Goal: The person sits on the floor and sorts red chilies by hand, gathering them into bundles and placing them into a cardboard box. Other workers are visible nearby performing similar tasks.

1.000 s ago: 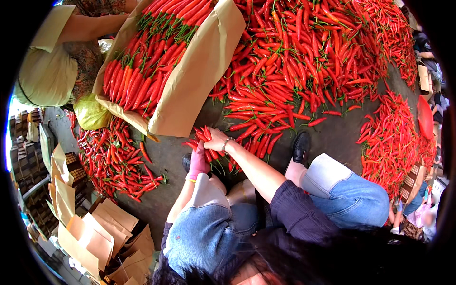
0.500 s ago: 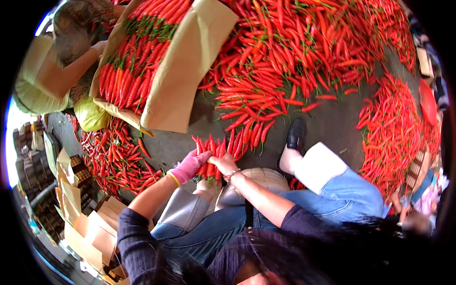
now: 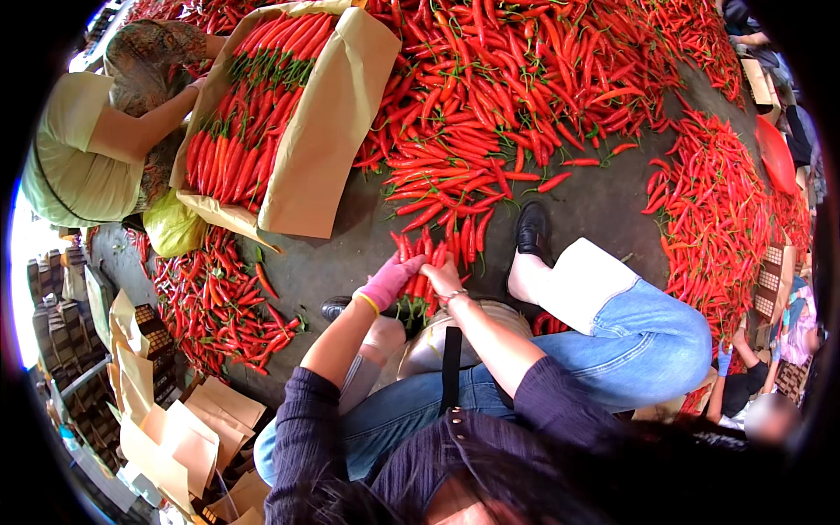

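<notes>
Between my two hands is a bunch of red chili peppers (image 3: 418, 306), their green stems pointing down toward me and their red tips away. My left hand (image 3: 393, 278), in a pink glove with a yellow cuff, is closed round the left side of the bunch. From the other side my bare right hand (image 3: 444, 276) grips it, a bracelet on the wrist. Just beyond my hands, more chili peppers (image 3: 468, 241) lie in a short row. A paper-lined box (image 3: 325, 149) at the upper left holds chili peppers in neat layers.
A large chili pile (image 3: 525, 79) spreads over the floor ahead, with further piles at the right (image 3: 713, 210) and left (image 3: 219, 306). A person in a pale green shirt (image 3: 96, 149) sits beside the box. Brown paper sheets (image 3: 175, 437) lie lower left. A red basin (image 3: 775, 156) stands far right.
Both hands have moved to the right and slightly away from me, with the chili bunch still held between them. My view has shifted a little, and the person by the box is more upright.
</notes>
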Action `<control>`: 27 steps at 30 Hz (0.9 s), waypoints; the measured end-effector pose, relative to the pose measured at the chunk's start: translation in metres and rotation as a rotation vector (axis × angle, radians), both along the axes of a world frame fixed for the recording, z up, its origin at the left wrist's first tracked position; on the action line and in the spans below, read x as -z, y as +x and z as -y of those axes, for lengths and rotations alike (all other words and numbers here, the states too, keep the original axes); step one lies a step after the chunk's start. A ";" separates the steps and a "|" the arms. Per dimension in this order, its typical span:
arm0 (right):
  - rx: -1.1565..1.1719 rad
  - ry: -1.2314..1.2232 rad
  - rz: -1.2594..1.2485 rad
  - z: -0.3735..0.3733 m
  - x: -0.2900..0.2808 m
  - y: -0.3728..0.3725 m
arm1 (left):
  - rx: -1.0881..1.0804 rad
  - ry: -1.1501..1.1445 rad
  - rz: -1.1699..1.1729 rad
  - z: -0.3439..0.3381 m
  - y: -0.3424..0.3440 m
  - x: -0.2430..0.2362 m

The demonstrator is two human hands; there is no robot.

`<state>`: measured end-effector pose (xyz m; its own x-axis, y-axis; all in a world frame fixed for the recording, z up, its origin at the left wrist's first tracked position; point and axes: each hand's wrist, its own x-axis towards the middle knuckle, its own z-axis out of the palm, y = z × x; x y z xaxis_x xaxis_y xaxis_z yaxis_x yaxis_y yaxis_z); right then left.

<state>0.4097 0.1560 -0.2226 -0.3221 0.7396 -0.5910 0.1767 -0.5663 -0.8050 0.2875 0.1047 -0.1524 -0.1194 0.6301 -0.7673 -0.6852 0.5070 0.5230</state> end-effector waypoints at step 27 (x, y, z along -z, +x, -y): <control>-0.001 -0.169 -0.140 0.039 -0.008 0.007 | 0.085 -0.004 -0.071 0.009 0.006 -0.037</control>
